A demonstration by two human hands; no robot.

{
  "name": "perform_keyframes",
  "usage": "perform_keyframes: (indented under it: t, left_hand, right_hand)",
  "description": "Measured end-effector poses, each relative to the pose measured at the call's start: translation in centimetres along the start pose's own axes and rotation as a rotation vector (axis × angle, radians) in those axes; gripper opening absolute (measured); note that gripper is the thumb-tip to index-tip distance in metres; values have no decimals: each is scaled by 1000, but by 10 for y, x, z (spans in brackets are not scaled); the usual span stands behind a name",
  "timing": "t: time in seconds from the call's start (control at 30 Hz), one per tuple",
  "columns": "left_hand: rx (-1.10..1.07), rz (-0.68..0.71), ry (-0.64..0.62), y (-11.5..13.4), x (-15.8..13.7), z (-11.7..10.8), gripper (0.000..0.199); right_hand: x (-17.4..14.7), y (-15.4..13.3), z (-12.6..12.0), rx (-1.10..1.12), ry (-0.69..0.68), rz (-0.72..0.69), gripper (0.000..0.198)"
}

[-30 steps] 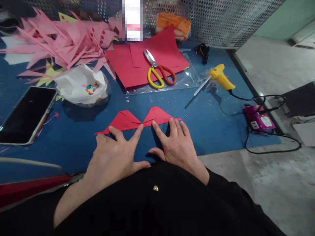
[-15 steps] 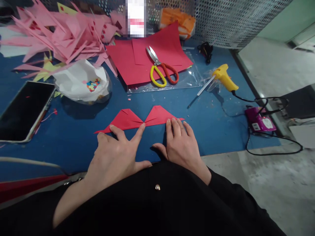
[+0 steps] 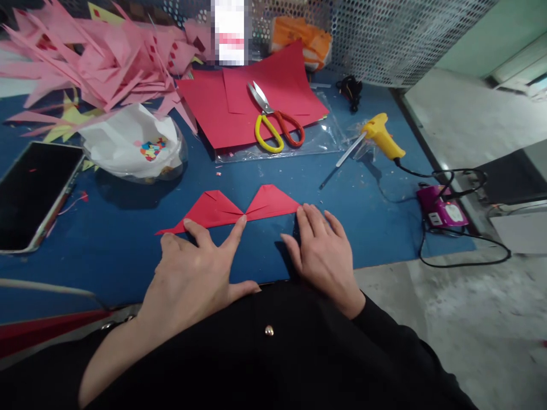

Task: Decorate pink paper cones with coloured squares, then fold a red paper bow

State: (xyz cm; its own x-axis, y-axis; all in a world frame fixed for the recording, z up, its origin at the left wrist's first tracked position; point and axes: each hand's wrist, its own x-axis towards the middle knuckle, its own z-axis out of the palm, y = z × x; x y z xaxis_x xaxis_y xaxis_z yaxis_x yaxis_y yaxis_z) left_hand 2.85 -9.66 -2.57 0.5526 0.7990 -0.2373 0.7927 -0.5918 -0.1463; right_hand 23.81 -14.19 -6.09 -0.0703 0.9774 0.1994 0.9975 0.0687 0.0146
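Note:
A folded red paper point(image 3: 273, 202) lies flat on the blue table, with two peaks and a pinched dip between them. My left hand point(image 3: 194, 267) rests along its near edge, fingers spread. The index fingertip touches the paper at the central dip, and other fingertips press its left part. My right hand point(image 3: 325, 253) lies over the paper's right end, fingers stretched out and thumb apart on the table. The paper's right tip is hidden under those fingers.
Behind the paper, scissors point(image 3: 269, 117) lie on red sheets point(image 3: 205, 108). A yellow glue gun point(image 3: 382, 136) and a purple power adapter point(image 3: 442, 206) with cables are to the right. Leftward are a paper-lined bowl point(image 3: 115, 142), a phone point(image 3: 36, 193) and pink paper pieces point(image 3: 106, 62).
My right hand has slid right along the paper to cover its right tip, its thumb shifting too. My left hand keeps its place on the paper. The whole view has shifted slightly.

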Motion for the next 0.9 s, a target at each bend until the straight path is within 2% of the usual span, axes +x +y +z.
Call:
perform_keyframes:
  t: [0.1, 0.33, 0.4, 0.5, 0.57, 0.67, 0.9]
  left_hand:
    - [47, -8, -25, 2, 0, -3, 103]
    - [43, -10, -54, 4, 0, -9, 107]
    - [63, -10, -68, 5, 1, -10, 108]
    - [90, -13, -77, 6, 1, -12, 108]
    - [114, -10, -77, 6, 1, -12, 107]
    - [109, -6, -67, 6, 0, -10, 105]
    - [-82, -27, -36, 2, -1, -5, 107]
  right_hand:
    - [-1, 3, -2, -33, 16, 38, 61]
    - [0, -3, -3, -43, 41, 12, 67]
    - [3, -9, -1, 10, 49, -104, 68]
    - [9, -19, 3, 125, 6, -369, 67]
    - [13, -24, 4, 163, -14, -432, 70]
    - [14, -27, 5, 159, -30, -386, 73]
    - [5, -14, 5, 122, -28, -275, 66]
